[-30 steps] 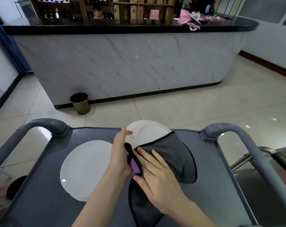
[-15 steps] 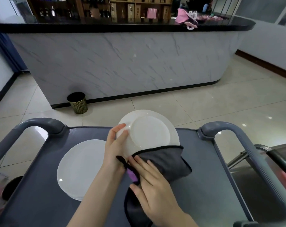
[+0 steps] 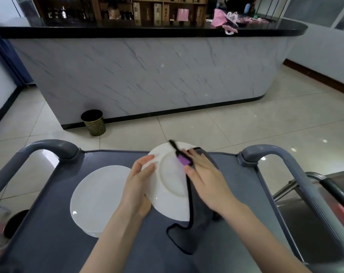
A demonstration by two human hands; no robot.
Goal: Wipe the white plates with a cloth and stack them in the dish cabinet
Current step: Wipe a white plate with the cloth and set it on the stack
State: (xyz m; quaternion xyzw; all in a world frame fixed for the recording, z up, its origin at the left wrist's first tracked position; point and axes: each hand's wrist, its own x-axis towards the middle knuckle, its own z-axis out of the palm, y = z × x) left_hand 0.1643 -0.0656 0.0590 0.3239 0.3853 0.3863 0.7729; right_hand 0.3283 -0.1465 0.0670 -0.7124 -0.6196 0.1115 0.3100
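My left hand (image 3: 138,186) grips the left rim of a white plate (image 3: 168,180), which is tilted with its underside and foot ring facing me, above the grey cart top (image 3: 49,243). My right hand (image 3: 205,180) lies with straight fingers on a dark grey cloth (image 3: 196,223) with a purple tag, pressing it against the right part of the plate. The cloth's lower end hangs down to the cart. A stack of white plates (image 3: 97,198) lies flat on the cart to the left of my hands.
The cart has raised grey handles at left (image 3: 49,147) and right (image 3: 275,154). A marble-fronted bar counter (image 3: 147,75) stands ahead across the tiled floor, with a small black and gold bin (image 3: 93,122) at its base. A steel surface (image 3: 315,223) sits at the right.
The cloth and my right hand moved from the plate's lower edge up and to its right side. The plate's underside is more exposed and the plate sits lower.
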